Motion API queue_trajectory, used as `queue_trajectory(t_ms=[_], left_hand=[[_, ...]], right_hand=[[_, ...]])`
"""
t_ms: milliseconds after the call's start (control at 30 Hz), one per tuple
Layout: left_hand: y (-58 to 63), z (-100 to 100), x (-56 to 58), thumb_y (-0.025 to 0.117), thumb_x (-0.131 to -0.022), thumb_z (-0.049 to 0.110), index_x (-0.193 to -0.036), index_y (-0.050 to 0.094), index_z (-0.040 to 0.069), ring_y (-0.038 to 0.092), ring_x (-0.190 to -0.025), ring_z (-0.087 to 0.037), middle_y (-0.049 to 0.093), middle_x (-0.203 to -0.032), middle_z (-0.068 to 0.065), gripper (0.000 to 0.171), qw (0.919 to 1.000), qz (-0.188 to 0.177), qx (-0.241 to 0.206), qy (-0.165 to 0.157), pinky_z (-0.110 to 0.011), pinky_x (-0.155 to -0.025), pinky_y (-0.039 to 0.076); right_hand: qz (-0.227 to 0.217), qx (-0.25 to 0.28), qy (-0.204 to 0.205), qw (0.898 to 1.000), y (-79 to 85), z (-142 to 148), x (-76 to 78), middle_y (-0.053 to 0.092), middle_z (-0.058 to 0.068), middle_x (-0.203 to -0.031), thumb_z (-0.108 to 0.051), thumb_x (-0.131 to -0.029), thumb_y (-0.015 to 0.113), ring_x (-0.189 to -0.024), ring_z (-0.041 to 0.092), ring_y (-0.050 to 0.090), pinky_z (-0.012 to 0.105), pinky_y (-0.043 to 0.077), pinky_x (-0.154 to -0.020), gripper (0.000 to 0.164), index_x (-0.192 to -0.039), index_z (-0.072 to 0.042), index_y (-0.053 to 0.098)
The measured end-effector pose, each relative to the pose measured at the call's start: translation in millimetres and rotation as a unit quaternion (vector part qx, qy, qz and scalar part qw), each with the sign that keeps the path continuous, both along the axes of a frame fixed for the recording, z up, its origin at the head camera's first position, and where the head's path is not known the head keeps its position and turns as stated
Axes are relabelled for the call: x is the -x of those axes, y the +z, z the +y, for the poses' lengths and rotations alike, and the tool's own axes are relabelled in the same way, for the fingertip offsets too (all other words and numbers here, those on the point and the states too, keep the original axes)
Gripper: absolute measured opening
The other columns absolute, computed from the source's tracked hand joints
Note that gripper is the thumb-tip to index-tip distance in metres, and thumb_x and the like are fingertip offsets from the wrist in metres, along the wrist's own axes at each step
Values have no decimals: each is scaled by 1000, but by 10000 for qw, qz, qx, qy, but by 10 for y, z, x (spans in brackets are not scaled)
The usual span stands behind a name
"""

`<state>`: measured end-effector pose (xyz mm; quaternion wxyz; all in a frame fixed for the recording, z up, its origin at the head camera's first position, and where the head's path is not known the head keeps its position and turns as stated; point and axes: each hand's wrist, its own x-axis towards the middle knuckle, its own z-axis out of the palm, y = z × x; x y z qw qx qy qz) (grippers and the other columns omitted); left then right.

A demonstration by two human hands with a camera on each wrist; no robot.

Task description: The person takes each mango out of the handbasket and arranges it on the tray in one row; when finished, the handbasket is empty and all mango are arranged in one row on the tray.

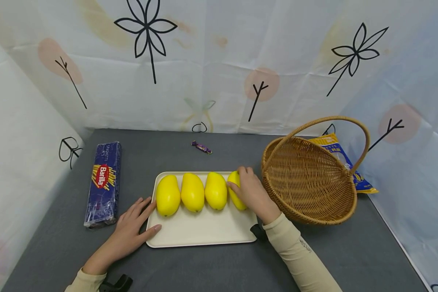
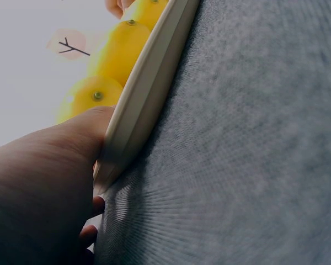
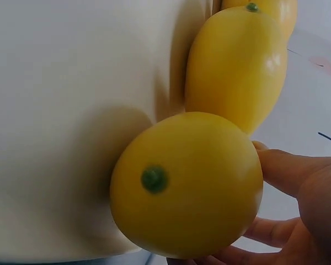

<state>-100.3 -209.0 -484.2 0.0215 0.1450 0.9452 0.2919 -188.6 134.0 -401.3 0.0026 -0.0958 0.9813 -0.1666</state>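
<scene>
A cream rectangular tray [image 1: 200, 233] holds several yellow mangoes in a row along its far half. My right hand [image 1: 253, 190] grips the rightmost mango [image 1: 235, 190], thumb on its left side and fingers over its far end. That mango [image 3: 193, 187] shows a green stem spot in the right wrist view, with a second mango [image 3: 237, 66] right behind it. At the tray's left edge my left hand [image 1: 133, 225] rests with its fingers spread, and its thumb lies over the rim near the leftmost mango [image 1: 168, 195].
A wicker basket [image 1: 310, 178] with a tall handle stands right of the tray, tilted toward me. Behind it leans a blue and yellow bag [image 1: 361, 182]. A blue spaghetti pack [image 1: 103, 182] lies at left, and a purple wrapped candy [image 1: 202, 147] lies beyond the tray.
</scene>
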Motion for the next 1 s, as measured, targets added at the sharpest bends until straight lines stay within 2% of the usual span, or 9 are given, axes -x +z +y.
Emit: queue_trajectory(t_ms=[100,200,400,733,1000], left_hand=[[-7,-1,1,59,-91,49,-149,37,15,15,-142,-41,27,-154,-14,71,10000,0,-4,-4,-68,-98,17],[-8,-1,0,59,-91,49,-149,37,15,16,-142,-41,28,-154,-14,71,10000,8,-10,0,-68,-98,17],[-5,-2,0,60,-91,49,-149,38,14,15,-142,-41,27,-154,-14,71,10000,10,-2,-2,-68,-99,17],[1,-6,3,59,-91,49,-149,37,14,15,-142,-41,27,-154,-14,71,10000,-8,14,9,-68,-99,17],[-10,-10,7,59,-91,50,-150,35,15,14,-142,-41,26,-155,-14,72,10000,-30,32,-14,-68,-99,17]], right_hand=[[-124,-42,-7,9999,-3,4,0,53,22,-112,-38,-95,59,-90,31,59,43,51,-79,52,-126,3,50],[-363,-28,-11,9993,20,10,-27,49,24,-124,-39,-95,58,-102,35,58,47,49,-86,58,-134,2,45],[-579,16,84,9983,58,44,-144,41,27,-137,-39,-93,60,-117,40,52,50,45,-95,69,-145,0,34],[-344,120,508,9980,92,85,-385,42,29,-131,-26,-91,67,-107,37,55,47,48,-87,62,-139,2,39],[-90,195,442,9988,27,92,-433,47,28,-126,-23,-89,69,-106,37,54,47,47,-87,62,-138,3,41]])
